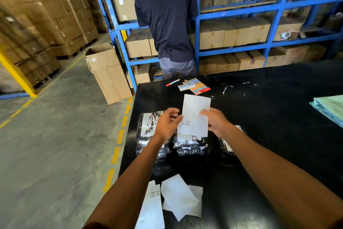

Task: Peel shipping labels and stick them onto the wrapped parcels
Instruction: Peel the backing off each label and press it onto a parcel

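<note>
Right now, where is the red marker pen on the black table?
In the head view the red marker pen lies near the far edge of the black table, just left of the colourful cards and behind the person in the dark shirt.

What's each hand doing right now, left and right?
Left hand: pinching the left edge of the shipping label, held above the wrapped parcels.
Right hand: gripping the label's right edge.
</note>
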Available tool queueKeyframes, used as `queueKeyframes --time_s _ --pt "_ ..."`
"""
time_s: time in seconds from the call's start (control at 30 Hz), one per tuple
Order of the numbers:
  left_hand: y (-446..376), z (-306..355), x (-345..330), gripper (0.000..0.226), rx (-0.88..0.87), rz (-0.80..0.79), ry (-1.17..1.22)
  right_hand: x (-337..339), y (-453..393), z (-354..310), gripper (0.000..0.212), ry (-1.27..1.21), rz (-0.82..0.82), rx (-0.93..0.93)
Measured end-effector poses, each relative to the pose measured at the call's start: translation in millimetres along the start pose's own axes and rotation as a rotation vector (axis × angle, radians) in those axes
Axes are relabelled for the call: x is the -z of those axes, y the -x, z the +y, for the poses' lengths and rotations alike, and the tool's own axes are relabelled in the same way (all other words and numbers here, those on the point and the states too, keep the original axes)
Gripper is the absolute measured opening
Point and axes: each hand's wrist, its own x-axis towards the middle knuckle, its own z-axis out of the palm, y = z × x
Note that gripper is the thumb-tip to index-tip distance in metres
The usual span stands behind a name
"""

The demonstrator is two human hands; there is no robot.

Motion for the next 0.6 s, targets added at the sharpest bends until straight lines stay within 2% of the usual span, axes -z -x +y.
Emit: queueKeyframes --time_s 0.07,0.13,0.27,0.33,0.4,0.43,0.5,0.6 --pt "-12.4 7.2 -10.5 0.018 0.161 0.034 0.126 4.7 -1.1 -4.3 0.020 0.040 -0.070 -0.005" --pt "-22.2 9.8 -20.3 0.003 0.238 0.060 0.208 10.5 -4.6 -5.6 0.020 0.066 -0.130 0.007" --pt "-31.7 10.9 -35.0 0.019 0.279 0.081 0.257 25.0 -16.7 -1.1 0.025 0.099 -0.216 0.056" --pt "-33.9 12.9 -40.0 0.020 0.282 0.084 0.274 28.5 -24.8 -0.5 0.034 0.121 -0.191 0.111" --pt "-38.1 13.1 -43.4 0.016 0.302 0.134 0.314 29.7 -32.2 -1.5 0.058 0.084 -0.108 0.134" --pt "-40.5 13.0 -44.4 0.014 0.323 0.187 0.347 30.4 -34.4 -2.2 0.068 0.078 -0.057 0.114" --pt "-45.1 14.8 -45.8 0.013 0.374 0.310 0.458 30.8 -34.7 -0.9 0.071 0.108 -0.034 0.022" --pt "-47.9 19.7 -48.4 0.011 0.424 0.401 0.678 26.3 -32.7 6.1 0.060 0.043 -0.176 -0.199"
